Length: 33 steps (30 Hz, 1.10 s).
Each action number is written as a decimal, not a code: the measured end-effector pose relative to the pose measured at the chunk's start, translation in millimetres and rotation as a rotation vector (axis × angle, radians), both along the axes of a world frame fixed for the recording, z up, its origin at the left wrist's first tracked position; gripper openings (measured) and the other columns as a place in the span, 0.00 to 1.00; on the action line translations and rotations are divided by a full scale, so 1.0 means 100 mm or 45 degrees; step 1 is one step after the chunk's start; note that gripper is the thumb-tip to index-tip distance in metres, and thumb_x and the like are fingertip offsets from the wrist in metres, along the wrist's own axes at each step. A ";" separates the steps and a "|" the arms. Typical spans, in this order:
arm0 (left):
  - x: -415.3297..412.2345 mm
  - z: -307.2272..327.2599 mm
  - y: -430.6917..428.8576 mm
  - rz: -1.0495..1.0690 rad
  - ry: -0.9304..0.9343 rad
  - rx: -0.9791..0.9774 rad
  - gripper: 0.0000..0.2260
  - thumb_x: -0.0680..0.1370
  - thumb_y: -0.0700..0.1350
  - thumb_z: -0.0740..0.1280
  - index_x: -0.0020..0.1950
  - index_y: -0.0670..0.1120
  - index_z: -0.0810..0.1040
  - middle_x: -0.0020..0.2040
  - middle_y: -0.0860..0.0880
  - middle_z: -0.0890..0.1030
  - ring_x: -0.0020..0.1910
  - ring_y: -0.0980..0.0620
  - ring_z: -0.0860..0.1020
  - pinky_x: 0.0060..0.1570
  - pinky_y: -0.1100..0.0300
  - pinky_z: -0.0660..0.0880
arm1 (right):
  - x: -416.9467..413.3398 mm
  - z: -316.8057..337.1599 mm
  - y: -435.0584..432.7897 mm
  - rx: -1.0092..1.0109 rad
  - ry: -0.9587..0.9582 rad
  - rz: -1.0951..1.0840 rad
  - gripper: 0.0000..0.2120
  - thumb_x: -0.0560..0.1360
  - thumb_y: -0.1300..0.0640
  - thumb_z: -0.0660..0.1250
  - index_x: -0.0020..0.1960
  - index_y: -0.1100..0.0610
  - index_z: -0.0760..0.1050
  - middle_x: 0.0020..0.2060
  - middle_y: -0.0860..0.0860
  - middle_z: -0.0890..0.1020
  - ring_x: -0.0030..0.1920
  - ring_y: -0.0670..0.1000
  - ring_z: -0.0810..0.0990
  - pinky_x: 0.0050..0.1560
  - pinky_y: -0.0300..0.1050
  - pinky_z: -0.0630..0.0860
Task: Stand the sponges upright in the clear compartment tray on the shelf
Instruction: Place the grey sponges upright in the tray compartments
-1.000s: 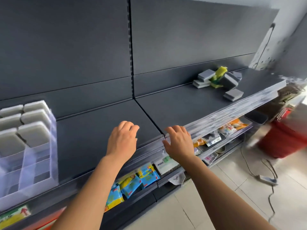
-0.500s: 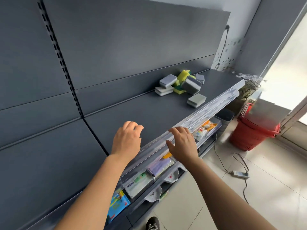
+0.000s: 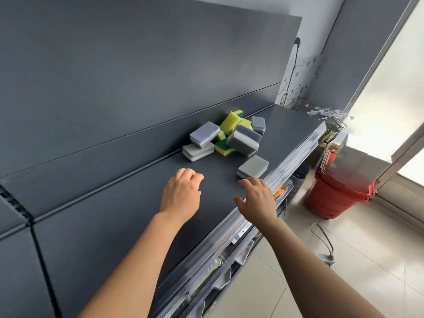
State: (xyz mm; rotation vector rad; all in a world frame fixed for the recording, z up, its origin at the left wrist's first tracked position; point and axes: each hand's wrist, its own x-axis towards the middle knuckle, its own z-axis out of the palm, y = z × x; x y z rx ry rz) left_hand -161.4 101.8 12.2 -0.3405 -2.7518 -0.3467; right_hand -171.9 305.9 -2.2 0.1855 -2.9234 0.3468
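A loose pile of sponges (image 3: 227,138) lies on the dark grey shelf (image 3: 128,216), grey ones mixed with yellow-and-green ones. One grey sponge (image 3: 252,167) lies flat apart from the pile, near the shelf's front edge. My left hand (image 3: 181,193) hovers over the shelf short of the pile, fingers curled and holding nothing. My right hand (image 3: 257,198) is open just below the lone grey sponge, fingertips close to it without touching. The clear compartment tray is out of view.
A clear price rail (image 3: 231,228) runs along the shelf's front edge, with a lower shelf of packaged goods (image 3: 206,278) beneath. Stacked red baskets (image 3: 337,193) stand on the tiled floor at the right, and a cable with a power strip (image 3: 324,253) lies nearby.
My view has swung right along the shelf; the clear tray with standing grey sponges has left the frame. Both hands have come closer to the sponge pile.
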 end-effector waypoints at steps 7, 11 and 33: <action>-0.63 -0.08 0.32 0.019 -0.055 0.008 0.15 0.76 0.45 0.66 0.62 0.48 0.72 0.59 0.51 0.73 0.60 0.50 0.68 0.57 0.59 0.68 | -0.71 -0.08 0.33 0.044 -0.115 0.032 0.26 0.73 0.48 0.66 0.69 0.51 0.65 0.71 0.52 0.64 0.71 0.54 0.61 0.68 0.51 0.60; -0.99 -0.04 0.59 0.057 -0.076 0.016 0.16 0.76 0.45 0.66 0.63 0.48 0.72 0.60 0.50 0.73 0.61 0.50 0.68 0.58 0.58 0.67 | -1.05 -0.09 0.56 0.099 -0.200 0.148 0.29 0.71 0.50 0.67 0.70 0.48 0.63 0.71 0.49 0.63 0.71 0.53 0.60 0.67 0.50 0.60; -2.00 0.08 1.34 0.531 -0.206 0.257 0.09 0.76 0.45 0.68 0.54 0.50 0.71 0.52 0.48 0.71 0.47 0.49 0.71 0.38 0.55 0.67 | -1.93 -0.14 1.11 0.142 -0.168 0.643 0.33 0.56 0.26 0.65 0.49 0.49 0.68 0.48 0.45 0.74 0.51 0.50 0.69 0.51 0.46 0.60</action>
